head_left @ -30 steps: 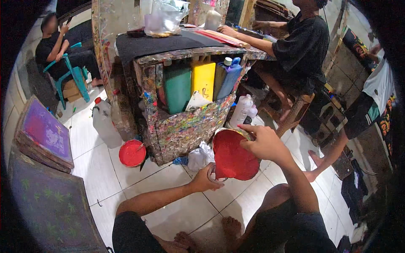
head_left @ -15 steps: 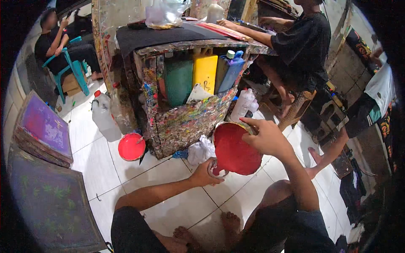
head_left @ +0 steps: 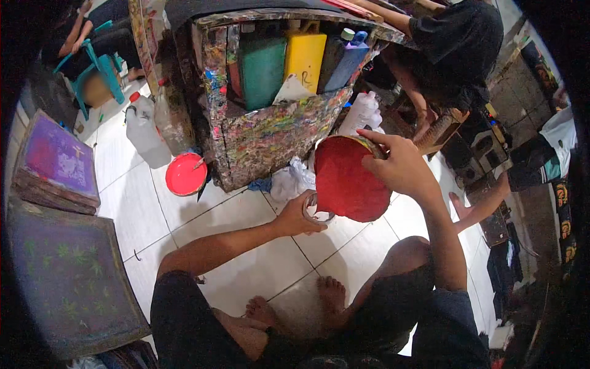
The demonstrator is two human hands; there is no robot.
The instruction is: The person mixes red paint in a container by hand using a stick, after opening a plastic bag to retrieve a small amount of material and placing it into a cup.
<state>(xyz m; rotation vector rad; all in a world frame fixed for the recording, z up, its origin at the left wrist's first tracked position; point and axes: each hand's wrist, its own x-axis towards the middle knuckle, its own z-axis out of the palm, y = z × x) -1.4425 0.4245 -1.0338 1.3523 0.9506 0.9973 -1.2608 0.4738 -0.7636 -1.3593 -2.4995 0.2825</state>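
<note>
My right hand (head_left: 402,166) grips the rim of a red paint-coated bucket (head_left: 349,179) and holds it tilted over, its red side toward me. My left hand (head_left: 299,213) is closed around a small clear cup (head_left: 318,211) on the white tiled floor, just under the bucket's lower edge. I sit on the floor with my bare feet (head_left: 295,301) in front of me. Whether anything flows from the bucket is hidden.
A paint-spattered table (head_left: 270,132) holds green and yellow canisters and bottles. A red lid (head_left: 185,174) and white jugs (head_left: 144,129) lie to its left. Printing screens (head_left: 55,163) lie at far left. A seated person (head_left: 455,55) and another person's hand (head_left: 461,206) are at right.
The bucket has tilted further and dropped toward the cup. My left hand stays closed on the cup on the floor. The view has moved closer to the table.
</note>
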